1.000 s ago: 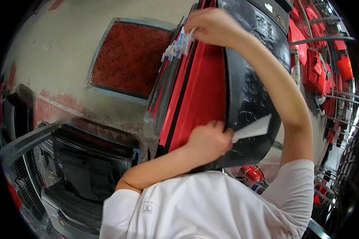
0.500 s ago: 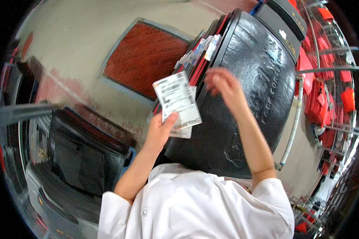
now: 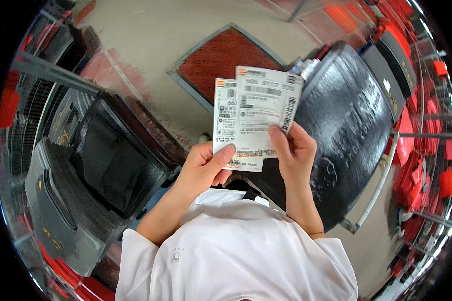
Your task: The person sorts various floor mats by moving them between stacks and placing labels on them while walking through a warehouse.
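Two white printed labels are held up in front of my chest, overlapping each other. My left hand pinches the lower part of the left label, thumb on its face. My right hand grips the lower right edge of the right label, which lies over part of the left one. Both sheets carry print and barcodes. Beneath and to the right is a large glossy black cover with raised lettering; neither hand rests on it.
A reddish-brown mat with a grey border lies on the floor ahead. More black and grey cases stand at left beside a metal rail. Red bags hang on racks at right. A pale pole stands nearby.
My right hand has come off the black cover's side and taken hold of a label. The labels are now fanned side by side, and my view has turned toward the left.
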A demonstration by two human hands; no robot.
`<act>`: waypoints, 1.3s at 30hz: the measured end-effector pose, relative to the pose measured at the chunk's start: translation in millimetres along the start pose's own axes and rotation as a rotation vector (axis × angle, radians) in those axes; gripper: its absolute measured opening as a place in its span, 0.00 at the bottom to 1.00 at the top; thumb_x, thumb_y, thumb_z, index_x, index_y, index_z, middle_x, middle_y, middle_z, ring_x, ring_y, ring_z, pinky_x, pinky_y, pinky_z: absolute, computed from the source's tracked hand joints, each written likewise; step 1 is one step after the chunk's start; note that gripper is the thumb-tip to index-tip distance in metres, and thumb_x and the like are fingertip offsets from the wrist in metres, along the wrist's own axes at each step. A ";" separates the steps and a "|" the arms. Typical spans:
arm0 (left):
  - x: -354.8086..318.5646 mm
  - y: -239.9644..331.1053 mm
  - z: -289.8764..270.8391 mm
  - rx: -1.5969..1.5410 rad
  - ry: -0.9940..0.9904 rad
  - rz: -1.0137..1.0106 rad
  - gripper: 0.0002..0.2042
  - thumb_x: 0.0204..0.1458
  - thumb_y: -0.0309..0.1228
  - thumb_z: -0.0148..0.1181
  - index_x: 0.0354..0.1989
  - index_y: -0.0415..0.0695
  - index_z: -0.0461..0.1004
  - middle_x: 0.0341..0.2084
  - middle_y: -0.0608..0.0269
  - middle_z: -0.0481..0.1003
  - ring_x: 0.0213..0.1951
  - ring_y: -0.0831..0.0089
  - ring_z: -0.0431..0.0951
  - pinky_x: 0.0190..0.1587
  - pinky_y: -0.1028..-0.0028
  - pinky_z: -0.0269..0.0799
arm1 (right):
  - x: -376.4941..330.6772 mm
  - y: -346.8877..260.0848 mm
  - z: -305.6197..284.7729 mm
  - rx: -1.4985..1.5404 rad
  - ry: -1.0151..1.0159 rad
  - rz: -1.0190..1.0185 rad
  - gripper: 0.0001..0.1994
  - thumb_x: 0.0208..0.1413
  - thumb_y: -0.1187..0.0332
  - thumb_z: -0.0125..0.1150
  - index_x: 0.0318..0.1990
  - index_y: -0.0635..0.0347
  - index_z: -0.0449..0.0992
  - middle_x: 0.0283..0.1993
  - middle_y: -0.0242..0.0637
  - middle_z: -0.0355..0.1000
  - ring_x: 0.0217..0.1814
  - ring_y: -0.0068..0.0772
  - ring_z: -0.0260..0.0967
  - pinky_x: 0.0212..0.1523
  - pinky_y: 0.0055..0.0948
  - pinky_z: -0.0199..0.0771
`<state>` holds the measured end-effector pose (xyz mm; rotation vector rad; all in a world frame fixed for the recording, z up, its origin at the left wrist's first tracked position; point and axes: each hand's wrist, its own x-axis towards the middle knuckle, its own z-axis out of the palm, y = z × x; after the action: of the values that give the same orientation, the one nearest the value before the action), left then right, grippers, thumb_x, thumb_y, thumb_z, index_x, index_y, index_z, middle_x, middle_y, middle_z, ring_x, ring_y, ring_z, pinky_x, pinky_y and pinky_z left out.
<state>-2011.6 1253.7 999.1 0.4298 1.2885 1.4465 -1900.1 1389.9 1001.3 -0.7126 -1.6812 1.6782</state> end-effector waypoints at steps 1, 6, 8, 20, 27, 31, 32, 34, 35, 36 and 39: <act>-1.7 2.2 -10.2 -0.019 0.041 0.033 0.14 0.52 0.38 0.48 0.29 0.37 0.71 0.13 0.67 0.67 0.11 0.85 0.58 0.12 0.84 0.50 | 5.0 -0.7 11.2 0.022 -0.014 0.011 0.08 0.51 0.73 0.53 0.36 0.69 0.71 0.25 0.26 0.68 0.25 0.09 0.60 0.24 0.10 0.60; -1.5 28.3 -83.3 -0.068 0.195 0.147 0.14 0.53 0.38 0.47 0.29 0.37 0.70 0.12 0.68 0.65 0.11 0.85 0.58 0.13 0.84 0.50 | 51.1 3.6 94.2 0.033 -0.165 0.009 0.09 0.53 0.71 0.50 0.36 0.70 0.71 0.24 0.23 0.66 0.23 0.08 0.56 0.22 0.10 0.55; 5.8 33.7 -107.3 -0.093 0.250 0.177 0.14 0.53 0.38 0.46 0.27 0.39 0.69 0.11 0.69 0.65 0.13 0.86 0.58 0.14 0.85 0.51 | 77.6 16.7 122.3 0.006 -0.258 -0.013 0.10 0.53 0.71 0.50 0.36 0.70 0.71 0.24 0.23 0.66 0.23 0.07 0.55 0.21 0.10 0.53; 35.4 131.5 -286.8 -0.220 0.536 0.237 0.13 0.53 0.36 0.45 0.29 0.37 0.69 0.12 0.65 0.66 0.13 0.84 0.61 0.14 0.85 0.54 | 231.3 55.1 327.5 0.539 -0.610 0.593 0.11 0.55 0.69 0.46 0.36 0.69 0.70 0.31 0.35 0.71 0.30 0.18 0.67 0.31 0.18 0.68; 108.8 191.3 -415.5 -0.097 0.536 0.225 0.12 0.55 0.33 0.38 0.29 0.39 0.67 0.15 0.64 0.68 0.13 0.84 0.62 0.15 0.84 0.56 | 328.2 78.8 457.1 -0.137 -0.762 0.094 0.11 0.53 0.65 0.50 0.34 0.66 0.70 0.23 0.37 0.68 0.25 0.18 0.62 0.24 0.22 0.62; 147.6 234.0 -493.2 -0.202 0.644 0.330 0.24 0.56 0.48 0.29 0.32 0.39 0.65 0.15 0.63 0.66 0.14 0.78 0.63 0.14 0.81 0.55 | 400.1 91.2 544.5 -0.281 -0.765 -0.202 0.13 0.51 0.60 0.49 0.26 0.62 0.67 0.18 0.43 0.66 0.20 0.42 0.64 0.22 0.35 0.62; 159.7 244.9 -512.9 -0.028 0.722 0.299 0.16 0.55 0.41 0.39 0.30 0.39 0.65 0.15 0.65 0.65 0.14 0.80 0.62 0.15 0.82 0.55 | 418.4 95.4 565.3 -0.298 -0.799 -0.278 0.14 0.52 0.59 0.48 0.24 0.61 0.66 0.18 0.43 0.66 0.20 0.48 0.64 0.22 0.38 0.62; 197.7 266.4 -543.5 -0.145 0.796 0.316 0.09 0.54 0.33 0.45 0.27 0.39 0.65 0.14 0.67 0.64 0.13 0.82 0.60 0.14 0.83 0.54 | 458.9 105.8 595.6 -0.288 -0.809 -0.272 0.15 0.51 0.58 0.47 0.23 0.61 0.65 0.18 0.43 0.66 0.21 0.48 0.64 0.22 0.39 0.62; 213.9 280.4 -557.8 -0.124 0.803 0.301 0.09 0.54 0.32 0.45 0.27 0.40 0.65 0.14 0.68 0.63 0.13 0.83 0.60 0.14 0.83 0.53 | 484.6 104.2 605.6 -0.295 -0.826 -0.298 0.15 0.51 0.57 0.47 0.23 0.60 0.65 0.18 0.44 0.66 0.22 0.48 0.64 0.22 0.39 0.62; 227.1 294.2 -572.1 -0.103 0.814 0.291 0.09 0.54 0.31 0.44 0.27 0.40 0.65 0.13 0.69 0.63 0.13 0.83 0.59 0.14 0.83 0.53 | 509.9 99.5 612.6 -0.341 -0.875 -0.300 0.15 0.51 0.57 0.47 0.23 0.60 0.65 0.18 0.43 0.66 0.22 0.48 0.65 0.22 0.39 0.62; 234.3 254.7 -609.2 -0.131 0.894 0.261 0.08 0.54 0.31 0.45 0.26 0.41 0.64 0.12 0.71 0.61 0.12 0.84 0.57 0.13 0.83 0.51 | 541.7 130.3 619.4 -0.416 -1.078 -0.337 0.15 0.50 0.55 0.48 0.25 0.57 0.67 0.20 0.40 0.68 0.22 0.44 0.65 0.23 0.37 0.63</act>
<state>-2707.3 1221.1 922.1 -0.1892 1.8534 2.0406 -2729.7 1409.2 927.1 0.4378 -2.7221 1.5442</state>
